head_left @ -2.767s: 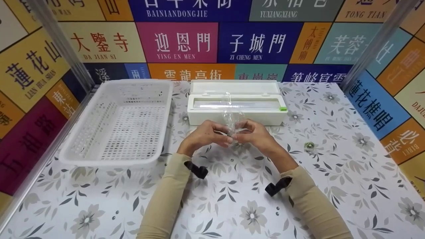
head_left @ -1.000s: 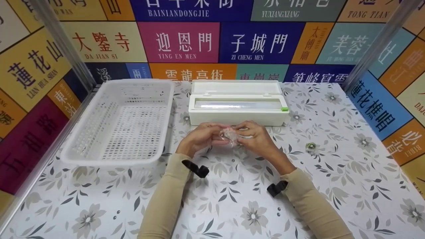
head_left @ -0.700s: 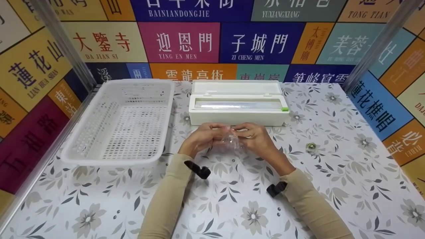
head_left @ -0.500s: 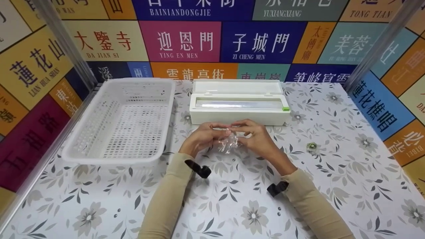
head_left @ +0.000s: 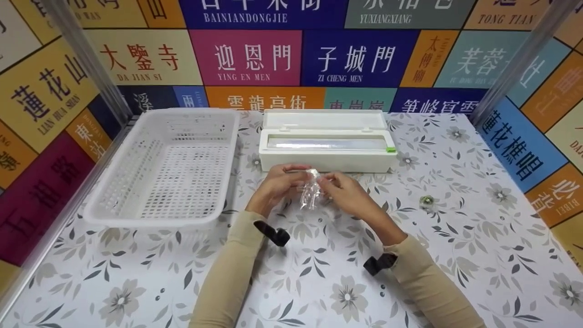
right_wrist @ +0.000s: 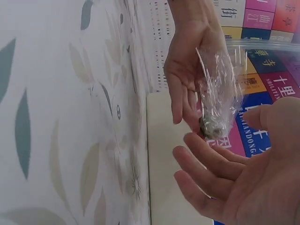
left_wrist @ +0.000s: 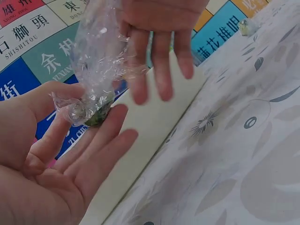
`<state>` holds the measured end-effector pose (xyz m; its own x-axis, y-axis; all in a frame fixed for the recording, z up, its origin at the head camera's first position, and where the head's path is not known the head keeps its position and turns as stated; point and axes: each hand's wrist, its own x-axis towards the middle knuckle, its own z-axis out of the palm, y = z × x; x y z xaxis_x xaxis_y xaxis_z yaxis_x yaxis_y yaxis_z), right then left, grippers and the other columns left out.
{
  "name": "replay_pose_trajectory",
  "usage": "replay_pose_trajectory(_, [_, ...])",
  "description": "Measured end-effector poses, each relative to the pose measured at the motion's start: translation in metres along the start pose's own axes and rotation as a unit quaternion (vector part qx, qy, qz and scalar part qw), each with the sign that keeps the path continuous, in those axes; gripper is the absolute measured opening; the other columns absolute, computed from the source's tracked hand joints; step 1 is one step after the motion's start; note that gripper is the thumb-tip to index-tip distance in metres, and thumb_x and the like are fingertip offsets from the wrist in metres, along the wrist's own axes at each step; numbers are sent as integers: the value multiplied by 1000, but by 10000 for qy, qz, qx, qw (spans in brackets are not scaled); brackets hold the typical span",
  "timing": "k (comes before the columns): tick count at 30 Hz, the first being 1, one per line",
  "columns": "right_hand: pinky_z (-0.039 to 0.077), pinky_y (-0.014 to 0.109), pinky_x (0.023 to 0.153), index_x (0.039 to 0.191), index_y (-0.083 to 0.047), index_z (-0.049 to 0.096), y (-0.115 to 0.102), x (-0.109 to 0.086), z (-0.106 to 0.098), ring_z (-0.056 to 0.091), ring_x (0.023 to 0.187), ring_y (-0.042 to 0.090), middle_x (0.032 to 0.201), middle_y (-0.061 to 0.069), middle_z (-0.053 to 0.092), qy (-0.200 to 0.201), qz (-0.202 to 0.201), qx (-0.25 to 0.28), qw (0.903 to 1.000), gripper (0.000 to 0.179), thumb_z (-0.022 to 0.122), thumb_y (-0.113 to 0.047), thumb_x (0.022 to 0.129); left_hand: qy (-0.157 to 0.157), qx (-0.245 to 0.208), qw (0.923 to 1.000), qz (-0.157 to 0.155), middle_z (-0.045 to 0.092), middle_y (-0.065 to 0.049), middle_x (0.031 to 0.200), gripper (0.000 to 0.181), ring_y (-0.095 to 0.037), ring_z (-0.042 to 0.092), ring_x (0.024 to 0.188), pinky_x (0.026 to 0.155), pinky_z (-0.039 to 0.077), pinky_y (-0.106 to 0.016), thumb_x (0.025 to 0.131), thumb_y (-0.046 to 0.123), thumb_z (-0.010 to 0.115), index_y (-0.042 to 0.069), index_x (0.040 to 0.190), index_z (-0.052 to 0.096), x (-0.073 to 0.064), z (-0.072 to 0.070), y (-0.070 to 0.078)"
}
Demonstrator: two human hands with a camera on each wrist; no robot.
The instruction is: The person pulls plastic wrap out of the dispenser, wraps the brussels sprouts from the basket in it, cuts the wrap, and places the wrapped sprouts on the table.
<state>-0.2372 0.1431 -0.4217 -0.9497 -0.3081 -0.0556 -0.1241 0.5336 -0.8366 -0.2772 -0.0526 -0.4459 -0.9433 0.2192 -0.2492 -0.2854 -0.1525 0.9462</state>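
A small dark green item (left_wrist: 99, 115) sits inside crumpled clear plastic wrap (head_left: 311, 193) between the two hands, just in front of the white box. My left hand (head_left: 278, 184) pinches the wrapped item between thumb and fingers. The loose wrap fans out from it, seen in the right wrist view as a clear tail (right_wrist: 222, 77). My right hand (head_left: 346, 193) is close against the wrap in the head view. Its fingers (right_wrist: 211, 178) are extended and spread in the right wrist view, with the thumb apart from them. What exactly the green item is cannot be made out.
Behind the hands stands a white cling film dispenser (head_left: 325, 161), lid raised, with a green slider (head_left: 390, 149) at its right end. A white perforated basket (head_left: 152, 222) is at left. Another small green wrapped item (head_left: 427, 202) lies at right on the floral tabletop (head_left: 455, 282).
Earlier the wrap stood up above the pinching fingers; it then got gathered and turned, and its tail now hangs toward the person. The right fingers have loosened and drawn slightly apart from the left hand.
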Motion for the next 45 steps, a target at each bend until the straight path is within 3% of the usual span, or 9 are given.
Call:
replay_pose_trajectory(5, [58, 30, 70, 108, -10, 71, 1, 0, 6, 70, 82, 23, 93, 7, 74, -472, 415, 89, 9980, 42, 69, -49, 92, -111, 69, 9999, -51, 74, -10, 101, 34, -14, 72, 80, 83, 63, -30, 88, 5, 73, 2, 122, 68, -2, 5, -1])
replay_pose_trajectory(10, [42, 19, 50, 83, -11, 70, 1, 1, 2, 54, 59, 9, 72, -1, 67, -116, 311, -335, 9989, 19, 74, -28, 90, -214, 142, 9996, -121, 72, -2, 82, 33, -11, 68, 70, 77, 63, -27, 88, 4, 71, 1, 121, 69, -2, 6, -2])
replay_pose_trajectory(15, [56, 24, 64, 94, -3, 76, 1, 2, -7, 72, 76, 19, 87, 10, 78, 107, 87, 56, 9999, 12, 74, -14, 89, -514, -148, 9985, -137, 75, -6, 81, 33, -16, 73, 73, 90, 62, -40, 93, -1, 65, -5, 125, 65, -2, 1, -4])
replay_pose_trajectory(17, [60, 31, 76, 99, 0, 76, 0, 3, -10, 75, 84, 22, 93, 13, 78, 114, 135, 160, 9997, 17, 75, -12, 88, -676, -172, 9975, -129, 76, -7, 86, 34, -17, 74, 77, 90, 62, -40, 93, -1, 65, -6, 127, 63, -1, -2, -5])
replay_pose_trajectory(20, [60, 34, 80, 103, 1, 75, 1, 5, -13, 75, 83, 17, 97, 14, 78, 109, 318, 165, 9993, 22, 77, -12, 86, -891, -84, 9959, -92, 77, -11, 97, 37, -19, 75, 82, 90, 62, -38, 92, -2, 67, -6, 128, 62, -1, -5, -6])
replay_pose_trajectory(30, [50, 18, 67, 103, -3, 70, 4, 8, -18, 64, 80, 10, 98, 9, 74, 624, 661, 112, 9958, 30, 84, -12, 78, -1364, 256, 9903, -112, 71, -20, 118, 40, -23, 74, 91, 93, 61, -38, 91, -4, 66, -5, 131, 60, -3, -9, -7])
replay_pose_trajectory(34, [47, 20, 68, 101, -6, 63, 4, 6, -17, 57, 83, 14, 96, 6, 65, 908, 753, -53, 9930, 35, 86, -18, 77, -1317, 150, 9911, -122, 72, -17, 114, 39, -25, 73, 93, 94, 61, -39, 91, -3, 67, -6, 130, 60, -2, -8, -7])
replay_pose_trajectory(40, [42, 26, 61, 93, -11, 50, -1, 2, -17, 56, 67, 12, 82, 0, 56, 1263, 941, -489, 9863, 45, 87, -31, 76, -1113, -52, 9937, -131, 72, -15, 103, 40, -24, 73, 88, 94, 61, -40, 89, -5, 69, -6, 128, 61, -2, -6, -8])
replay_pose_trajectory(45, [43, 21, 54, 85, -11, 57, -1, 2, -13, 60, 63, 12, 74, 1, 64, 1359, 747, -411, 9870, 29, 81, -27, 81, -1024, -47, 9946, -151, 73, -15, 102, 40, -22, 74, 84, 93, 61, -39, 88, -4, 71, -6, 127, 62, -2, -4, -9])
